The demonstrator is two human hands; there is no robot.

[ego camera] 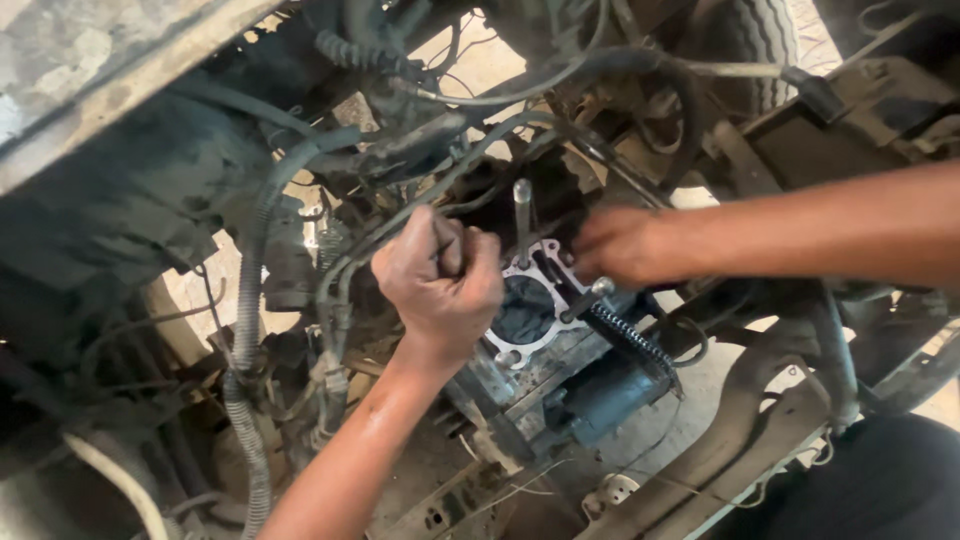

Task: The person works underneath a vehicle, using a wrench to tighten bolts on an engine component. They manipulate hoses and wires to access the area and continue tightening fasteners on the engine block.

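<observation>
An engine cylinder block (560, 365) sits in the middle of a dirty vehicle frame. Its round bore (525, 310) is ringed by a pale gasket (520, 270). Two metal studs stick up from it, one tall (522, 215) and one shorter (585, 298). A timing chain (630, 340) runs down the block's right side. My left hand (440, 280) comes up from below, clenched in a fist around a slim dark object just left of the bore. My right hand (625, 245) reaches in from the right, blurred, fingertips at the block's far edge by the gasket; what it grips is hidden.
Corrugated hoses (250, 300) and wire bundles (480, 95) hang left of and above the block. A tyre (750, 35) shows at the top right. Rusty frame rails (740, 440) cross under the engine, with pale ground below them.
</observation>
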